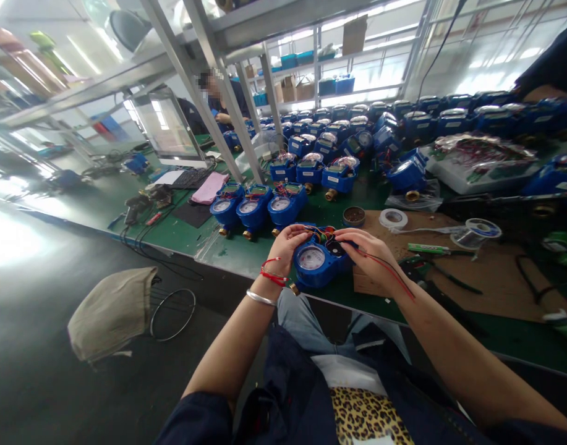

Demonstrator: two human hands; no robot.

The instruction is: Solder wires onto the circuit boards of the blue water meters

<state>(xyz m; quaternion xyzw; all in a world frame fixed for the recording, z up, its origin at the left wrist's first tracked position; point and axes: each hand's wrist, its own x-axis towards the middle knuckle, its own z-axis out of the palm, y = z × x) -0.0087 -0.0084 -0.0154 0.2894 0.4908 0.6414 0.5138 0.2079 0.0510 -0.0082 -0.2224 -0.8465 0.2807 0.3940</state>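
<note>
Blue meter (316, 264) sits at the near edge of the green bench (323, 214), dial face up, brass fitting sticking out at its lower left, partly over the person's lap. Left hand (287, 244) is curled round the upper left side, fingers bent over the top rim, thumb on the flank: a firm hold. Right hand (364, 248) has the right side, fingers bent down onto the open top compartment where the coloured wires (326, 233) bunch up; can't tell if a fingertip pinches a wire or just rests on it. A red lead (389, 272) runs from the meter over the back of the right hand and along the forearm. Left wrist has a red string and a silver bangle (261, 298). Just behind, to the left: a row of three meters (253, 208), same type, with many more stacked further back. To the right of the hands is a brown board (478, 272), and by its far edge a small round tin (353, 216), a tape roll (393, 218) and a solder spool (482, 228). Far left on the bench: monitor (169, 127), keyboard (190, 178), pink cloth (210, 187). Another person (218, 99) is seated at the far end. On the floor to the left, a stool (172, 314) with a beige cloth (111, 312) draped over it
</note>
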